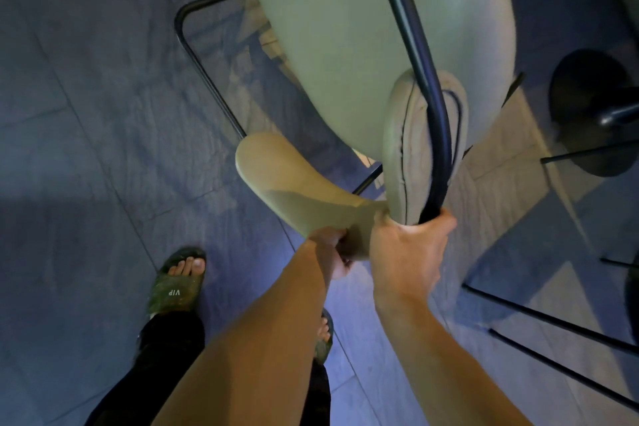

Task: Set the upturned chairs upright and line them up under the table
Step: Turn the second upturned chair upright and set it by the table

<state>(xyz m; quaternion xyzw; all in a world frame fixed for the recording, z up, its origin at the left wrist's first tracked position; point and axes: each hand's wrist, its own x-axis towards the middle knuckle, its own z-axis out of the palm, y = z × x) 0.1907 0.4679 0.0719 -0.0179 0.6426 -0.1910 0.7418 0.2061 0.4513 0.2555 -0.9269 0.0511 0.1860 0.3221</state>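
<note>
A beige padded chair (pixel 345 55) with a thin black metal frame (pixel 411 41) is tipped in front of me, its seat underside facing up and its curved backrest (pixel 294 183) pointing toward me. My right hand (pixel 408 252) is shut on the black frame tube and the edge of the cushion (pixel 408 149) near the centre. My left hand (pixel 332 252) grips the lower edge of the backrest just to the left, partly hidden behind the right hand. One black chair leg (pixel 204 69) loops over the floor at the left.
Grey floor tiles (pixel 86 114) spread to the left. A black round table base (pixel 587 107) stands at the right, with more thin black legs (pixel 553 322) of another chair at the lower right. My sandalled left foot (pixel 176 284) stands at the lower left.
</note>
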